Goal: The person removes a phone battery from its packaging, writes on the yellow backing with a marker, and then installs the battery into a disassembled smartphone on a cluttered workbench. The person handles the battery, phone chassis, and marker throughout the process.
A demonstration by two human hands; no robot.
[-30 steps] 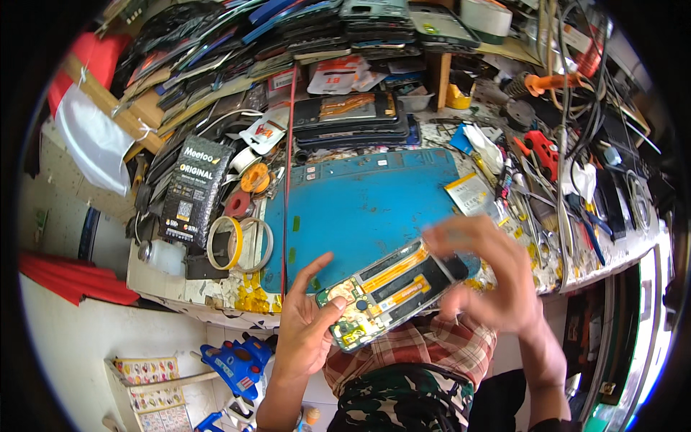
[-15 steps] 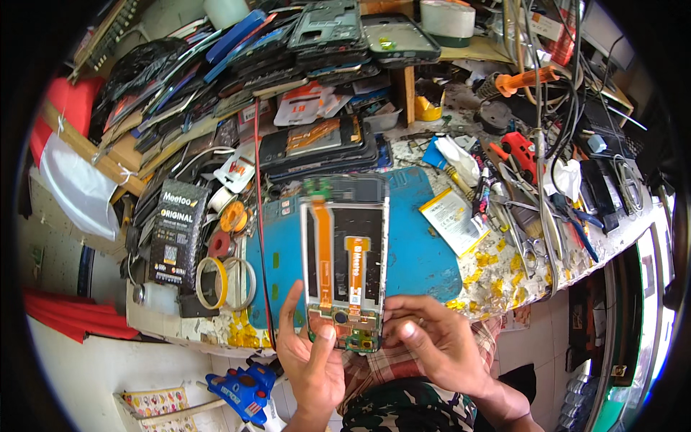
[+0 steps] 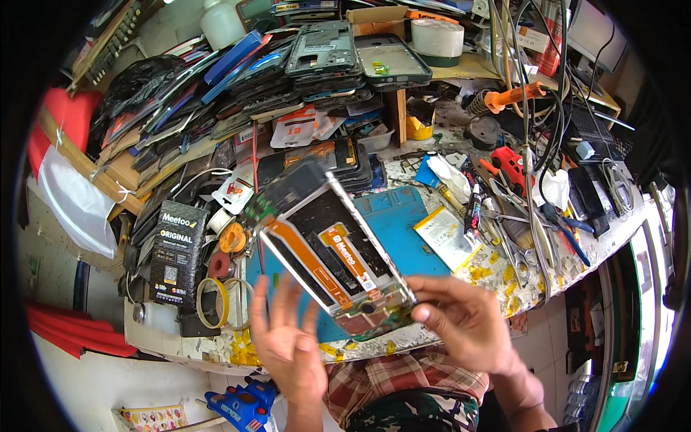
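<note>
Opened phone (image 3: 335,263), back cover off, board & orange flex exposed, is held tilted above the blue mat (image 3: 403,230) on the surface. Right hand (image 3: 461,324) fingers pinch its lower end; left hand (image 3: 288,345) fingers spread, released, just beside it. No parts pulled yet, reassembly not begun, I'd judge.

The left hand (image 3: 291,345) is being held open, fingers spread upward; the right hand (image 3: 468,324) is being pinched shut, forearm angled in.
</note>
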